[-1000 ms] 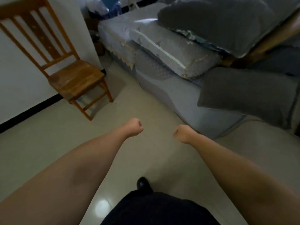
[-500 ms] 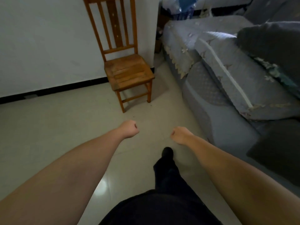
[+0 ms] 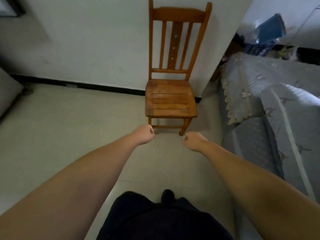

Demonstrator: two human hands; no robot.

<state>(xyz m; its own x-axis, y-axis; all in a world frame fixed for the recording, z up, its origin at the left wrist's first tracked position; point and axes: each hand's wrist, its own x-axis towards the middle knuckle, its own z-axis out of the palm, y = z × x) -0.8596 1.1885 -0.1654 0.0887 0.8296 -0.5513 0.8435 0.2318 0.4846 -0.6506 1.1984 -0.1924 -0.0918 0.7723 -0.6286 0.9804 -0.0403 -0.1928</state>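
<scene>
**Wooden chair with two closed fists before it**

The wooden chair [image 3: 171, 99] stands upright on the pale floor [image 3: 69, 127], its back to the white wall [image 3: 86, 40]. The left hand [image 3: 144, 134] and right hand [image 3: 194, 141] are stretched out near its front legs. Each is curled into a fist holding nothing, and the two are apart. A grey covered bed [image 3: 259, 135] lies to the right, and a dark shoe [image 3: 167, 195] shows below.

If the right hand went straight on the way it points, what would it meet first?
Likely the chair leg just ahead of the right hand, though depth is unclear.
</scene>
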